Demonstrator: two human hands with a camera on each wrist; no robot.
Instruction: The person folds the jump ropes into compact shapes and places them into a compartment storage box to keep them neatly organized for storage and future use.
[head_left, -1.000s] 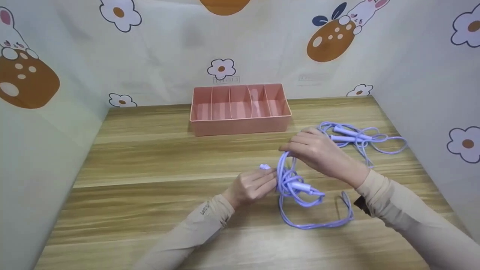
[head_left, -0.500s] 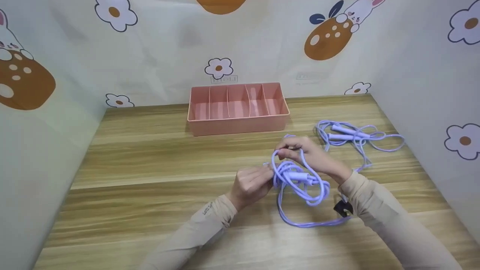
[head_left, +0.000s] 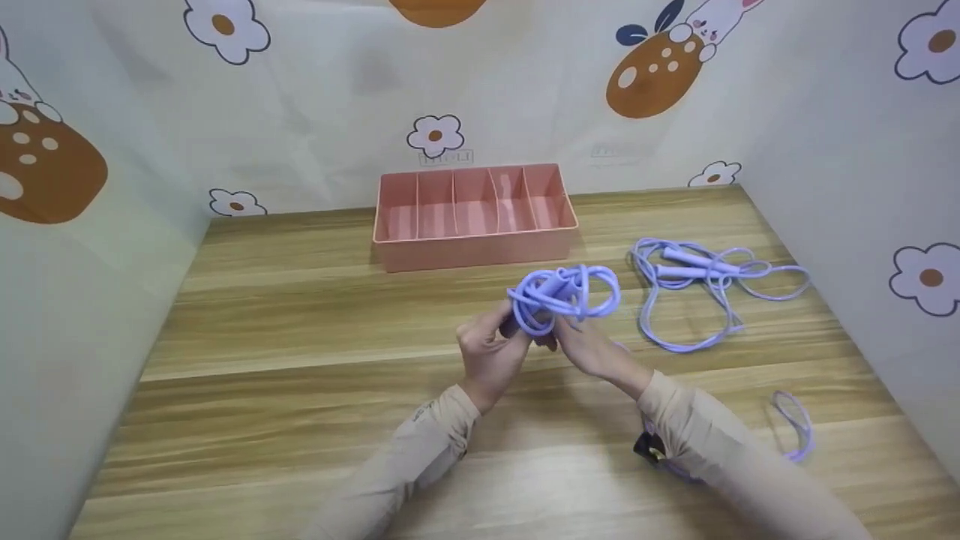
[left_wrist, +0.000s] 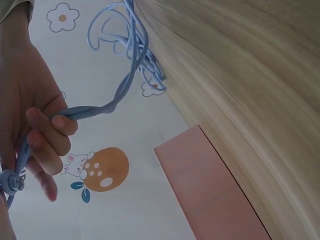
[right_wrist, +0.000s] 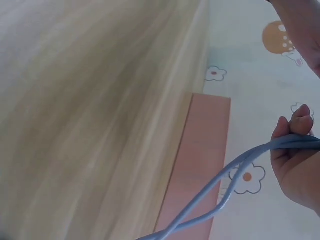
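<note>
A periwinkle-blue jump rope (head_left: 556, 283), coiled into a bundle with its handle ends upright, is held above the table in front of the pink box. My left hand (head_left: 491, 360) grips the bundle from the left and below. Close beside it, my right hand (head_left: 591, 351) curls its fingers round the rope's trailing cord (left_wrist: 90, 111) under the bundle, as the left wrist view shows. Doubled cord (right_wrist: 240, 160) also runs from the right hand's fingers in the right wrist view. Part of the tail passes behind the right sleeve, and its looped end (head_left: 807, 435) shows beyond it.
A pink box (head_left: 476, 251) with several compartments stands at the back of the wooden table (head_left: 300, 315). A second blue jump rope (head_left: 694, 272) lies loosely tangled at the right. Patterned walls (head_left: 322, 97) enclose the back and sides.
The bundle has been lifted and turned, its handle ends now facing up. My right hand has come down and in beside the left, below the bundle. The tail has shifted right.
</note>
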